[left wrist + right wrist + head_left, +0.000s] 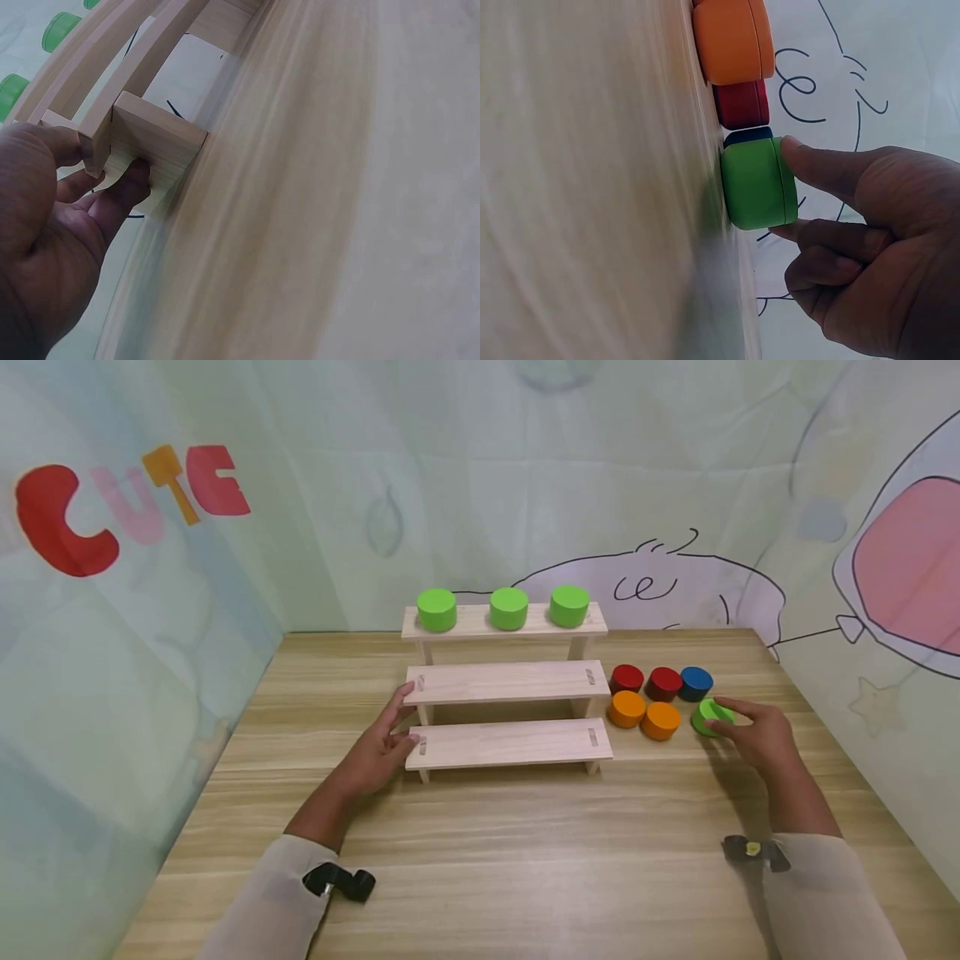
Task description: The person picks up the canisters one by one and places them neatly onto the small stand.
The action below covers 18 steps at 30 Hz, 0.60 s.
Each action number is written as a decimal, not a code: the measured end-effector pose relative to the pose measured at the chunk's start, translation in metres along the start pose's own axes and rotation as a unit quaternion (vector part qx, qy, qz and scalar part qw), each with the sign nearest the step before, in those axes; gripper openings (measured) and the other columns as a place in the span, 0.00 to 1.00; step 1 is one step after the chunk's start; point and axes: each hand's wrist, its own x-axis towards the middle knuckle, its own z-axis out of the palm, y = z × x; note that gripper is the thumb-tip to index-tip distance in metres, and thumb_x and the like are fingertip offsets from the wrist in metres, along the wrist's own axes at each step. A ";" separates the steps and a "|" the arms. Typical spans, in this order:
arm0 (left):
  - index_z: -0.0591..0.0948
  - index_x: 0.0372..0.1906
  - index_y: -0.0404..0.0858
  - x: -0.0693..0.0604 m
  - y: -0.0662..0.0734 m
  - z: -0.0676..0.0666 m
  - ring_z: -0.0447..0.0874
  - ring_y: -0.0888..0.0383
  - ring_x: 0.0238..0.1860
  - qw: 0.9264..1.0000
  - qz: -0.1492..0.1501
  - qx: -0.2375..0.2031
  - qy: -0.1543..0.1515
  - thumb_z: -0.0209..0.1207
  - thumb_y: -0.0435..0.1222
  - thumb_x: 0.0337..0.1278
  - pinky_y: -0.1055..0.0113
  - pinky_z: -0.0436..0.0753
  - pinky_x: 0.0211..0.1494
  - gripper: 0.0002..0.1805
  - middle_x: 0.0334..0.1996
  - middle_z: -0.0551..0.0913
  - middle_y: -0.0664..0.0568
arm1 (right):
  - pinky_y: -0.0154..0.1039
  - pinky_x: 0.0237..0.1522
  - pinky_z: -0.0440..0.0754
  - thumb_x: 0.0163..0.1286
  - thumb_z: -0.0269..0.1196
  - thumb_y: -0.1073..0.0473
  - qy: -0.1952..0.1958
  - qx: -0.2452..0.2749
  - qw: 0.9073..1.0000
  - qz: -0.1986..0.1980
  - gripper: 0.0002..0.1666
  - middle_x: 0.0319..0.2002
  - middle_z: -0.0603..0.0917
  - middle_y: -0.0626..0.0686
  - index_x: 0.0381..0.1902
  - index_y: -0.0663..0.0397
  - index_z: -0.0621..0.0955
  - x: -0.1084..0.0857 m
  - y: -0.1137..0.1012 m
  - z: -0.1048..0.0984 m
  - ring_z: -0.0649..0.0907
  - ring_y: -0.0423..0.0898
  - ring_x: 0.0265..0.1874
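Observation:
A three-step wooden shelf stand (510, 682) stands at the back of the table, with three green cylinders on its top step: left (437, 611), middle (508, 609) and right (568, 607). My left hand (377, 752) holds the left end of the stand by its lower two steps. In the left wrist view, its fingers (124, 191) bend round the step's end and the leg. To the right of the stand, my right hand (761, 739) pinches another green cylinder (756, 184) between thumb and fingers. That cylinder is at the tabletop; a slight gap under it cannot be ruled out.
Left of the right hand lie two red cylinders (627, 678), a blue cylinder (696, 683) and two orange cylinders (661, 721), close together on the wooden table (525, 860). A printed curtain (322, 527) hangs behind and along both sides.

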 end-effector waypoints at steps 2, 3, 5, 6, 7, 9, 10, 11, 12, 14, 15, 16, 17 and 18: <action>0.44 0.91 0.57 0.000 0.000 0.000 0.73 0.25 0.77 1.000 -0.001 0.000 0.000 0.52 0.29 0.85 0.37 0.83 0.72 0.46 0.87 0.54 0.29 | 0.77 0.80 0.62 0.81 0.67 0.56 -0.001 -0.004 1.000 -0.004 0.37 0.82 0.62 0.75 0.82 0.57 0.70 0.000 0.000 0.000 0.60 0.80 0.82; 0.44 0.91 0.57 0.001 0.000 0.000 0.73 0.25 0.76 1.000 -0.001 0.000 0.000 0.52 0.29 0.85 0.37 0.84 0.72 0.46 0.87 0.54 0.29 | 0.77 0.80 0.63 0.81 0.68 0.56 -0.003 -0.007 1.000 -0.005 0.37 0.82 0.62 0.75 0.81 0.58 0.70 0.001 0.001 0.000 0.60 0.80 0.82; 0.44 0.91 0.57 0.000 0.000 0.000 0.74 0.25 0.76 1.000 0.001 0.001 0.000 0.53 0.29 0.85 0.38 0.84 0.72 0.45 0.87 0.54 0.29 | 0.77 0.80 0.63 0.80 0.68 0.58 -0.006 -0.011 1.000 -0.003 0.36 0.82 0.62 0.75 0.81 0.58 0.71 0.001 0.001 0.001 0.61 0.80 0.81; 0.44 0.91 0.56 0.000 0.000 0.000 0.74 0.25 0.76 1.000 0.003 -0.001 -0.001 0.52 0.29 0.85 0.38 0.84 0.71 0.46 0.87 0.54 0.29 | 0.78 0.80 0.63 0.80 0.68 0.58 -0.008 -0.012 1.000 0.000 0.36 0.82 0.62 0.75 0.81 0.59 0.71 0.001 0.001 0.001 0.61 0.80 0.81; 0.44 0.91 0.56 0.000 0.000 0.000 0.74 0.25 0.76 1.000 0.004 -0.002 -0.001 0.53 0.29 0.85 0.39 0.84 0.71 0.46 0.87 0.54 0.29 | 0.78 0.80 0.63 0.80 0.68 0.58 -0.010 -0.013 1.000 0.003 0.36 0.82 0.61 0.76 0.81 0.59 0.71 0.001 0.001 0.001 0.60 0.80 0.81; 0.44 0.91 0.57 0.000 0.001 0.000 0.74 0.25 0.76 1.000 0.004 -0.005 -0.002 0.53 0.29 0.84 0.39 0.84 0.71 0.46 0.87 0.54 0.30 | 0.77 0.80 0.63 0.81 0.68 0.58 -0.013 -0.010 1.000 0.012 0.37 0.83 0.59 0.76 0.81 0.57 0.70 0.001 0.001 0.000 0.60 0.79 0.81; 0.44 0.91 0.58 0.000 0.002 0.000 0.74 0.26 0.76 1.000 0.004 -0.006 -0.003 0.53 0.29 0.84 0.38 0.84 0.71 0.46 0.88 0.54 0.30 | 0.77 0.80 0.63 0.81 0.68 0.57 -0.014 -0.008 1.000 0.016 0.37 0.83 0.59 0.75 0.81 0.57 0.70 0.001 0.001 0.000 0.60 0.79 0.81; 0.44 0.91 0.59 0.000 0.002 0.000 0.74 0.26 0.76 1.000 0.003 -0.007 -0.003 0.53 0.29 0.84 0.38 0.84 0.71 0.46 0.88 0.54 0.31 | 0.77 0.80 0.63 0.81 0.67 0.57 -0.015 -0.008 1.000 0.019 0.37 0.84 0.59 0.75 0.82 0.56 0.70 0.001 0.000 0.000 0.60 0.79 0.81; 0.45 0.91 0.59 0.000 0.002 0.000 0.74 0.26 0.77 1.000 0.003 -0.008 -0.004 0.53 0.29 0.84 0.38 0.84 0.72 0.46 0.88 0.53 0.31 | 0.77 0.80 0.63 0.81 0.67 0.57 -0.015 -0.006 1.000 0.023 0.37 0.84 0.58 0.75 0.82 0.56 0.69 0.001 0.000 0.000 0.59 0.79 0.82; 0.44 0.91 0.59 0.000 0.002 0.000 0.73 0.26 0.77 1.000 0.004 -0.006 -0.004 0.53 0.29 0.84 0.38 0.84 0.72 0.46 0.88 0.53 0.31 | 0.77 0.80 0.63 0.81 0.67 0.57 -0.015 -0.005 0.999 0.029 0.37 0.84 0.58 0.75 0.82 0.55 0.69 0.000 -0.001 0.001 0.59 0.79 0.82; 0.44 0.91 0.59 0.000 0.002 0.000 0.73 0.26 0.77 1.000 0.004 -0.006 -0.004 0.53 0.28 0.84 0.38 0.84 0.72 0.46 0.88 0.53 0.30 | 0.77 0.80 0.63 0.81 0.67 0.57 -0.014 -0.005 0.999 0.031 0.37 0.84 0.58 0.75 0.82 0.55 0.69 0.000 -0.001 0.001 0.59 0.79 0.82; 0.44 0.91 0.58 0.000 0.002 0.000 0.73 0.26 0.77 1.000 0.006 -0.004 -0.004 0.53 0.28 0.84 0.38 0.84 0.72 0.46 0.88 0.53 0.30 | 0.77 0.80 0.63 0.81 0.67 0.56 -0.014 -0.004 0.999 0.034 0.37 0.84 0.58 0.75 0.82 0.54 0.69 0.000 -0.002 0.001 0.59 0.79 0.82; 0.44 0.91 0.58 0.000 0.001 0.000 0.73 0.26 0.77 1.000 0.006 -0.003 -0.003 0.53 0.28 0.84 0.38 0.84 0.72 0.46 0.88 0.53 0.30 | 0.77 0.80 0.63 0.82 0.67 0.56 -0.014 -0.003 0.999 0.037 0.37 0.84 0.57 0.75 0.82 0.54 0.68 0.000 -0.003 0.001 0.59 0.79 0.82; 0.44 0.91 0.57 0.000 0.001 -0.001 0.73 0.25 0.76 1.000 0.006 -0.001 -0.002 0.53 0.28 0.84 0.39 0.84 0.72 0.46 0.87 0.54 0.29 | 0.77 0.80 0.63 0.82 0.67 0.56 -0.014 -0.003 0.999 0.040 0.37 0.84 0.57 0.74 0.82 0.53 0.68 -0.001 -0.003 0.002 0.59 0.78 0.82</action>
